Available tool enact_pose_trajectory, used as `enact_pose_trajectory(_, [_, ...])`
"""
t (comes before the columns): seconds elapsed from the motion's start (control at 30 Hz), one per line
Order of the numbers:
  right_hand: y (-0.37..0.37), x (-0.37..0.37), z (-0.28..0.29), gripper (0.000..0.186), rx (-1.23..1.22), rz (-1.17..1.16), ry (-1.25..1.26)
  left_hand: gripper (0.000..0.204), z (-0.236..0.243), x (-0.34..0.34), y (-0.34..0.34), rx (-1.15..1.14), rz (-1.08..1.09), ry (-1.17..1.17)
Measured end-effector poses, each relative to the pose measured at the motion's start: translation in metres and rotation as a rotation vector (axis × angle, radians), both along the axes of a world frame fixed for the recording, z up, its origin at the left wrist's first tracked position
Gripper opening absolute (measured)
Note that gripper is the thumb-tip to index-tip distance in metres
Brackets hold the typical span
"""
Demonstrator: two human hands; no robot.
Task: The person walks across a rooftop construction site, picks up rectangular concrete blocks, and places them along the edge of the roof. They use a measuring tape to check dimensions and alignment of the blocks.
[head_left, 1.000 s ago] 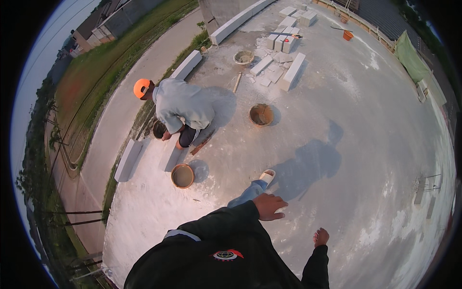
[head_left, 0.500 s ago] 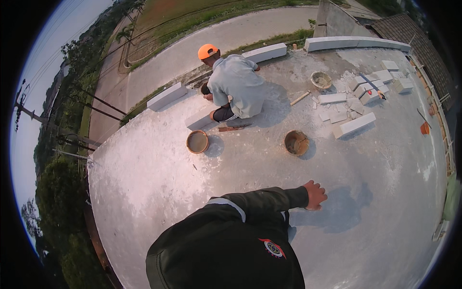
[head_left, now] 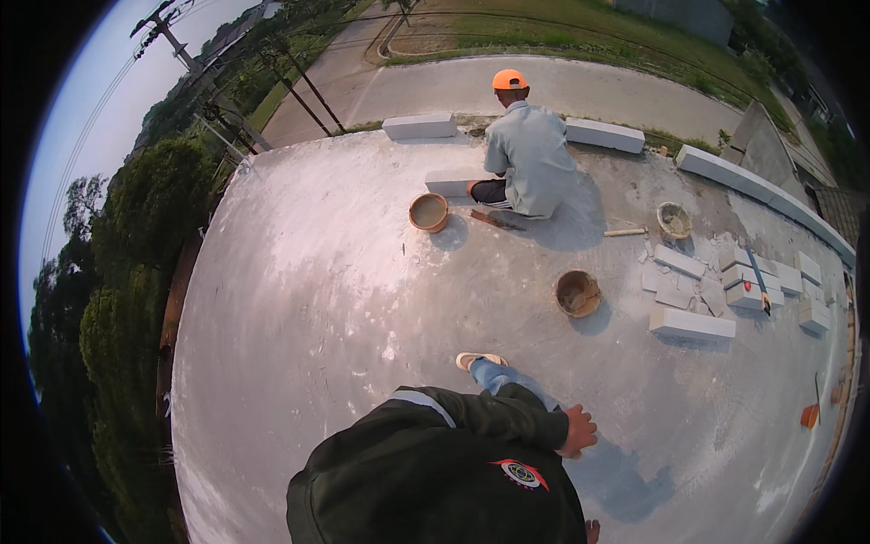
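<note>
My left hand (head_left: 577,432) hangs at the end of a dark jacket sleeve (head_left: 507,420), with nothing in it and its fingers loosely bent and slightly apart. It is over the bare grey concrete slab (head_left: 362,299), beside my jeans leg (head_left: 512,379) and sandaled foot (head_left: 480,361). Only a small part of my right hand (head_left: 592,531) shows at the lower edge, past the jacket; its fingers are mostly hidden. Farther ahead stands a brown bucket (head_left: 578,294) with grey residue inside. Neither hand touches it.
A co-worker in an orange cap (head_left: 533,154) crouches at a white block (head_left: 446,181), beside a bucket of grey mix (head_left: 428,212). White blocks (head_left: 692,324), a blue-bladed saw (head_left: 758,279), a wooden handle (head_left: 625,232) and a pale bucket (head_left: 673,219) lie right. The slab edge (head_left: 204,236) drops off left.
The view has swung, so the co-worker, buckets and blocks sit farther right. My foot and leg have come into sight, and part of my right hand shows. My left hand stays empty.
</note>
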State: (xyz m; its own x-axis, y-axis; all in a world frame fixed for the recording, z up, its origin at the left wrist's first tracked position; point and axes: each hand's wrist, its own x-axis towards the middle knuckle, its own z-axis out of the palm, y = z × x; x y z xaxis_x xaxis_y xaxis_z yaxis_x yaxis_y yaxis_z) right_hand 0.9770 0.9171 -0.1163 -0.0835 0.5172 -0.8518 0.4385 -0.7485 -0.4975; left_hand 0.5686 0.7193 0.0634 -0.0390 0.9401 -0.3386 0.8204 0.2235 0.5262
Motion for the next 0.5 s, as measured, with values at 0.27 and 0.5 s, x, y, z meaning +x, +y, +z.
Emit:
enact_pose_trajectory(0.27, [0.159,0.030,-0.005,0.061,-0.013,0.086,-0.015,0.062,0.013,0.045,-0.016,0.058,0.264,-0.119])
enact_pose_trajectory(0.5, [0.178,-0.048,-0.048,0.036,0.068,0.384,-0.100,0.057,0.002,0.029,0.025,-0.093,0.614,-0.097])
